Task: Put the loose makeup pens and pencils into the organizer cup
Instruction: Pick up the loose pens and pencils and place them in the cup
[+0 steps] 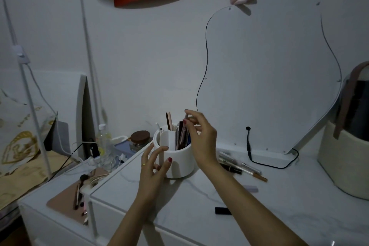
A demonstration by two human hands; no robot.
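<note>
Pencils (pixel 242 168) lie loose on the surface at four o'clock from the organizer cup (pixel 175 158). Left hand (pixel 153 168) cradles the cup, fingers spread; right hand (pixel 199 136) pinches a pen (pixel 186 116) over its rim. Insertion seems underway; next, release it and reach for those remaining.

One white cylindrical organizer cup with dividers (pixel 176 163) stands on one white marble-look tabletop (pixel 199 205); roughly four loose slim makeup pens and pencils (pixel 239 168) lie right of it, plus one short black tube (pixel 223 210), one pale lilac stick (pixel 250 188), and two bare hands
</note>
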